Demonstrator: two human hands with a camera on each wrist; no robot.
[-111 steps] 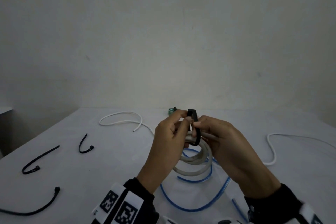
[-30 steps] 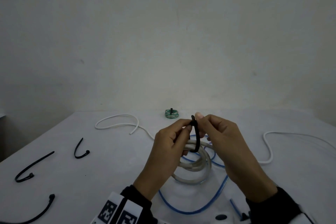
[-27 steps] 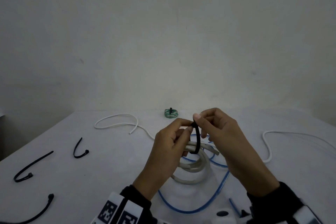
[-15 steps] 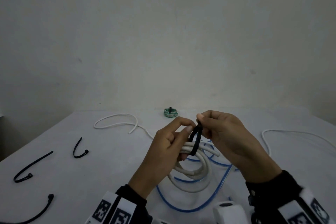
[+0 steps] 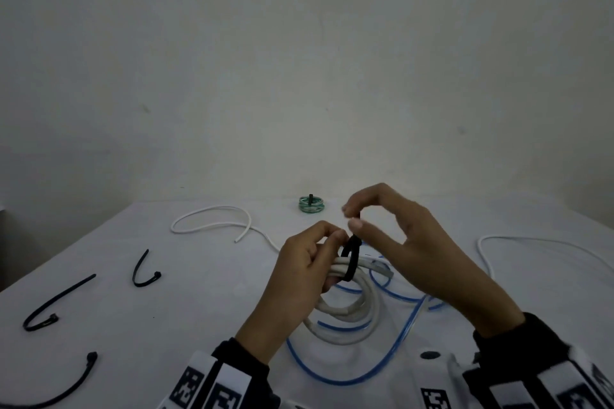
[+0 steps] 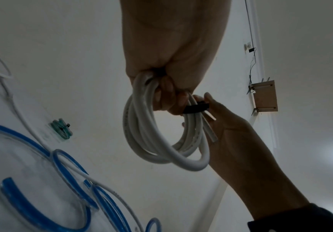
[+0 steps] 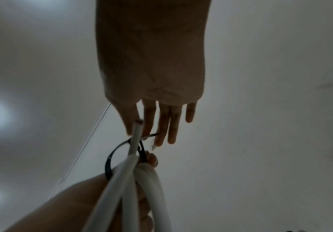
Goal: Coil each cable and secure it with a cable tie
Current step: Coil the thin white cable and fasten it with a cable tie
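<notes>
1. My left hand grips the smooth white coil above the table, a black tie looped around it.
2. My right hand, raised with fingers arched, pinches the tie's thin tail.
3. Three spare ties lie at left; a blue tube lies beneath the coil.

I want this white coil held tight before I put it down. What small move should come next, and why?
Probably pull the tail further: the black cable tie still loops loosely round the coiled white cable, held by the left hand, while the right hand pinches the tail.
</notes>
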